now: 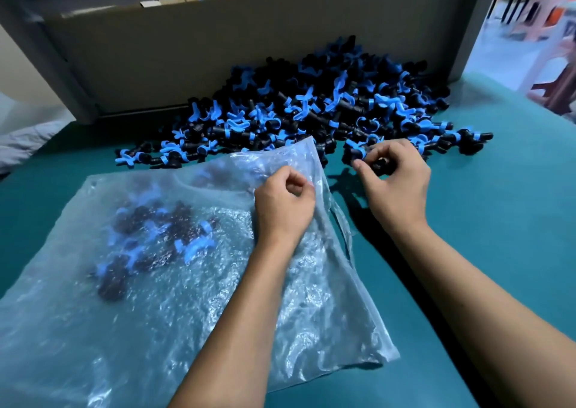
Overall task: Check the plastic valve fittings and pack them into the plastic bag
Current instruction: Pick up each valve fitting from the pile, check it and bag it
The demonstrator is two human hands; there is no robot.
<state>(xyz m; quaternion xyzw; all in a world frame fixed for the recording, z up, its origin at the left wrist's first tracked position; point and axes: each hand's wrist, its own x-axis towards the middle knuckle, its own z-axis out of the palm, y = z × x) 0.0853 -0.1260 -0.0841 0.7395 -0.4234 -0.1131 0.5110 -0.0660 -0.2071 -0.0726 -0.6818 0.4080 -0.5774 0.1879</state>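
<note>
A large heap of black valve fittings with blue handles (314,105) lies on the green table against a cardboard wall. A clear plastic bag (162,298) lies flat in front of it, with several fittings (162,233) seen through the film. My left hand (282,203) rests on the bag near its open right edge, fingers curled and pinching the film. Just right of the bag's far corner, my right hand (396,178) grips a black and blue fitting (358,155) at the near edge of the heap, and its fingers hide most of that fitting.
A cardboard box wall (193,52) stands behind the heap. The green table (498,205) stretches to the right and front. A grey metal post (46,52) rises at the back left. Stools and floor (548,39) show beyond the table's right edge.
</note>
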